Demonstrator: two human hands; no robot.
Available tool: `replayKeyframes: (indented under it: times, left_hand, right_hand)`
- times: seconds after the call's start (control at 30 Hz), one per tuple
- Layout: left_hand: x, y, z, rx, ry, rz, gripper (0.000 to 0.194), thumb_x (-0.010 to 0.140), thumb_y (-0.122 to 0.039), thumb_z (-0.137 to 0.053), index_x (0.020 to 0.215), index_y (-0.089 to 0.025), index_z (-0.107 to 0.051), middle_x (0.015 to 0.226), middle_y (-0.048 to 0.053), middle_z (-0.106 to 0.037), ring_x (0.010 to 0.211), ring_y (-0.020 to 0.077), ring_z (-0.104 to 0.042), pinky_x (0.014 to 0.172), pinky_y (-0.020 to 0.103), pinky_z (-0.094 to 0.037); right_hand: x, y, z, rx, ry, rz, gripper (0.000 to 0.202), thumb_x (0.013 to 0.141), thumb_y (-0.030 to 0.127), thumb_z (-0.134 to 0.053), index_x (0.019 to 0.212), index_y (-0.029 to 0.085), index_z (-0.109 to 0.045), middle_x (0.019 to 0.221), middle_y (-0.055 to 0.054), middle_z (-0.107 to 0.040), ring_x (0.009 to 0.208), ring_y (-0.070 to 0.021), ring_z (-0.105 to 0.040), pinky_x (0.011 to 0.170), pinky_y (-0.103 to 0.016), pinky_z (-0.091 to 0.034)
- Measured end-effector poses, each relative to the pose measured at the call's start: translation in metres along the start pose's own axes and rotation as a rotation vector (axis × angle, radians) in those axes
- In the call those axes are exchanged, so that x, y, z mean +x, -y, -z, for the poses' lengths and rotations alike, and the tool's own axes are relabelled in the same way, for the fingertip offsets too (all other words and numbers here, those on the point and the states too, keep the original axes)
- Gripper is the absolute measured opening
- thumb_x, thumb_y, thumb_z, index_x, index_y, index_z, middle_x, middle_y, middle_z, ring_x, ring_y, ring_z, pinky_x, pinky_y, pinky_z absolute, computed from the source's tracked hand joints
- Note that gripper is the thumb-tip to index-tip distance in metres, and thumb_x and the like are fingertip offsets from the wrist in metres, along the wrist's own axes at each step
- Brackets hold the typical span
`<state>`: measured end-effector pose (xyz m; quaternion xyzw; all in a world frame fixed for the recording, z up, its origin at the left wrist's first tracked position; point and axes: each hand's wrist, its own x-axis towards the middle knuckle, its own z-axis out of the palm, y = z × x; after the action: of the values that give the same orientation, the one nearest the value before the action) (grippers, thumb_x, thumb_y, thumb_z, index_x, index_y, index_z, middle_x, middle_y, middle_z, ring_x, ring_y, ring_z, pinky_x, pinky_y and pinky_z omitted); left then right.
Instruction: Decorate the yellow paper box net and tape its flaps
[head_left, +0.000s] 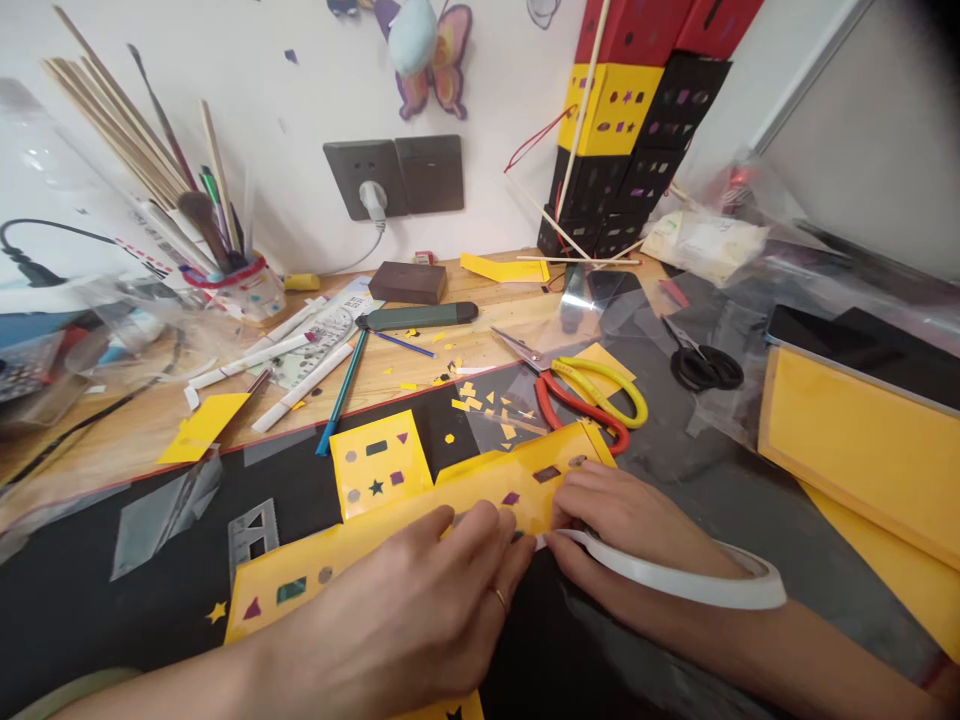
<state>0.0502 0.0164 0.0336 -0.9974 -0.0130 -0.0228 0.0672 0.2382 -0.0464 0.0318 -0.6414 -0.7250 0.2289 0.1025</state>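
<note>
A long yellow card (420,520) with a row of dark cut-out shapes and a square panel (379,462) lies on the black mat. My left hand (457,590), a ring on one finger, is closed over the card's near edge, its fingertips by the tape; its thumb is hidden. Thumb and fingers of my right hand (600,520) pinch the strip of a white tape roll (675,580) at that edge. The roll loops around the right hand and wrist. Red-and-yellow-handled scissors (585,395) lie open just beyond the card.
Yellow scraps (480,400) are scattered behind the card. Black-handled scissors (705,365) and yellow sheets (855,450) lie to the right. Pens, a dark green cutter (420,317) and a brush cup (240,285) stand or lie at the left and back. Stacked patterned boxes (615,110) rise behind.
</note>
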Motion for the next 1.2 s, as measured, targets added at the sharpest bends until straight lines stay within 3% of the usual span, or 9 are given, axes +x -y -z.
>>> replayKeyframes:
  times: [0.13, 0.37, 0.57, 0.8, 1.0, 1.2]
  left_hand:
    - [0.005, -0.004, 0.003, 0.037, 0.019, -0.050, 0.020, 0.087, -0.016, -0.041, 0.095, -0.014, -0.060, 0.087, 0.005, -0.053, 0.079, 0.0196, -0.044, 0.060, 0.031, -0.041]
    - [0.008, 0.000, -0.001, -0.128, 0.071, -0.015, 0.024, 0.089, -0.016, -0.040, 0.107, -0.010, -0.054, 0.077, 0.004, -0.055, 0.070, 0.0175, -0.046, 0.052, 0.030, -0.039]
    - [0.008, 0.002, -0.003, -0.206, 0.037, -0.020, 0.016, 0.085, -0.015, -0.044, 0.096, -0.014, -0.056, 0.086, 0.002, -0.057, 0.073, 0.0170, -0.046, 0.055, 0.031, -0.038]
    - [0.009, 0.003, -0.002, -0.251, 0.049, 0.021, 0.022, 0.090, -0.013, -0.035, 0.097, -0.013, -0.056, 0.087, 0.002, -0.058, 0.073, 0.0166, -0.047, 0.056, 0.032, -0.037]
    - [0.011, 0.005, -0.003, -0.238, 0.066, -0.010, 0.014, 0.088, -0.017, -0.044, 0.086, -0.016, -0.058, 0.086, 0.001, -0.056, 0.078, 0.0171, -0.045, 0.055, 0.032, -0.035]
    - [0.013, 0.008, -0.008, -0.201, 0.035, 0.015, 0.014, 0.089, -0.017, -0.045, 0.083, -0.016, -0.057, 0.077, 0.000, -0.055, 0.076, 0.0160, -0.044, 0.048, 0.033, -0.027]
  right_hand:
    - [-0.001, -0.001, -0.001, -0.012, 0.002, 0.017, 0.016, 0.077, 0.012, -0.046, 0.062, 0.018, -0.049, 0.067, -0.001, -0.054, 0.070, -0.0152, -0.046, 0.064, -0.028, -0.036]
    - [0.001, -0.001, -0.001, -0.061, -0.005, 0.040, 0.016, 0.077, 0.011, -0.048, 0.062, 0.017, -0.050, 0.068, -0.002, -0.054, 0.072, -0.0166, -0.046, 0.066, -0.029, -0.037]
    - [0.001, -0.002, 0.000, -0.077, 0.010, 0.046, 0.016, 0.078, 0.012, -0.047, 0.063, 0.017, -0.050, 0.068, -0.002, -0.054, 0.072, -0.0170, -0.046, 0.066, -0.029, -0.037]
    - [0.001, -0.002, 0.000, -0.088, 0.009, 0.054, 0.016, 0.078, 0.013, -0.049, 0.063, 0.017, -0.050, 0.069, -0.002, -0.055, 0.073, -0.0170, -0.046, 0.066, -0.029, -0.037]
    - [0.002, -0.004, -0.002, -0.123, -0.003, 0.088, 0.014, 0.081, 0.014, -0.048, 0.069, 0.018, -0.053, 0.072, -0.002, -0.056, 0.074, -0.0175, -0.048, 0.068, -0.030, -0.037]
    - [-0.003, -0.012, -0.011, -0.175, -0.093, 0.189, 0.013, 0.083, 0.019, -0.046, 0.072, 0.020, -0.053, 0.073, -0.001, -0.056, 0.071, -0.0177, -0.048, 0.064, -0.031, -0.034]
